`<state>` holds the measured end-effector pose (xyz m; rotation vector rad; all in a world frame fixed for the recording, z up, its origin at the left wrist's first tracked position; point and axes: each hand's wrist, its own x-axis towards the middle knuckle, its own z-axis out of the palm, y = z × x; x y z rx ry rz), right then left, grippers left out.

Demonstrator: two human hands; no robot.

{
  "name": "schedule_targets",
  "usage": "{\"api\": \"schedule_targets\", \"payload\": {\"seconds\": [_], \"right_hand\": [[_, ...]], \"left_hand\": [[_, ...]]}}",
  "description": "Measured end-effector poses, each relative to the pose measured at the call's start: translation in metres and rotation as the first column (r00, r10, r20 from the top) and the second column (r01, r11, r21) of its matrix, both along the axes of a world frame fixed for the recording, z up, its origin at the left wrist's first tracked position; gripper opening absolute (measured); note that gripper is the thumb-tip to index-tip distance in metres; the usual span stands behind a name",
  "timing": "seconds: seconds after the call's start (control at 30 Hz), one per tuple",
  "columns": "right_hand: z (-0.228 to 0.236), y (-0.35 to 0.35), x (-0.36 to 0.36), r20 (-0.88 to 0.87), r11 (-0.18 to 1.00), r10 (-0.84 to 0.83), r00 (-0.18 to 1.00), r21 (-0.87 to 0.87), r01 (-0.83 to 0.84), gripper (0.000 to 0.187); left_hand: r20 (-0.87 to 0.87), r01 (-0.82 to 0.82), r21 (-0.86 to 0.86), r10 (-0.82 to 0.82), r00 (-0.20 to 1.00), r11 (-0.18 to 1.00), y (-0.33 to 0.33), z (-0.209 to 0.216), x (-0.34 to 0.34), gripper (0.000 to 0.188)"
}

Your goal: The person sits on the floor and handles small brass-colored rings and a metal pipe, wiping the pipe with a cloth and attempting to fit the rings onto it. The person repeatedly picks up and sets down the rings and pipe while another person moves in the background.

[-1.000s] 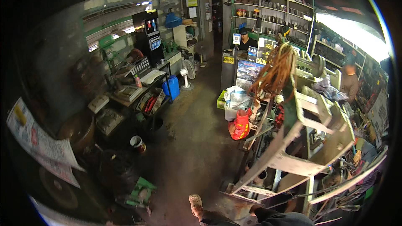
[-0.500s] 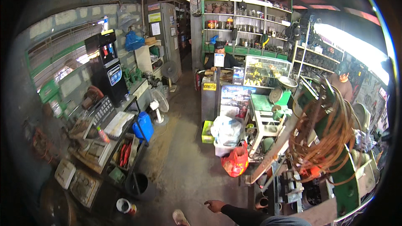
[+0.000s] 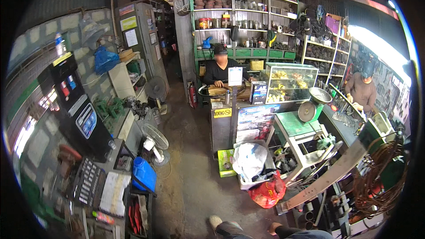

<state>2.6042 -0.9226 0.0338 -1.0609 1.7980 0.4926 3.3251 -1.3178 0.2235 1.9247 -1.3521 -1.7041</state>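
Note:
At the lower edge my right hand hangs beside my leg, below a dark sleeve; its fingers are too small and partly hidden to read. Nothing shows clearly in it. Out of the frame is my left hand. One of my shoes rests on the concrete floor. Closest to my right hand stand a red plastic bag and a long tilted beam, both apart from it. Behind the bag, a white tub holds a white plastic bag.
A person sits behind the counter; another person works at the right. A scale stands on a green-topped table. To the left are a blue jug, a fan and a water dispenser. Coiled rusty cable hangs at right.
The view has moved forward, so the counter and shelves look nearer. My right hand, stretched out before, is now lower and mostly at the frame's edge. The cable coil has shifted rightward in view.

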Motion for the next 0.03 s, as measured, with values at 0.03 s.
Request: {"api": "schedule_targets", "payload": {"seconds": [0.03], "right_hand": [[-0.0072,0.01,-0.0069,-0.002,0.996,-0.089,0.996,0.009,0.089,0.053]], "left_hand": [[-0.177,0.047,0.048,-0.037,0.983,0.998,-0.0664,-0.0105,-0.048,0.042]]}}
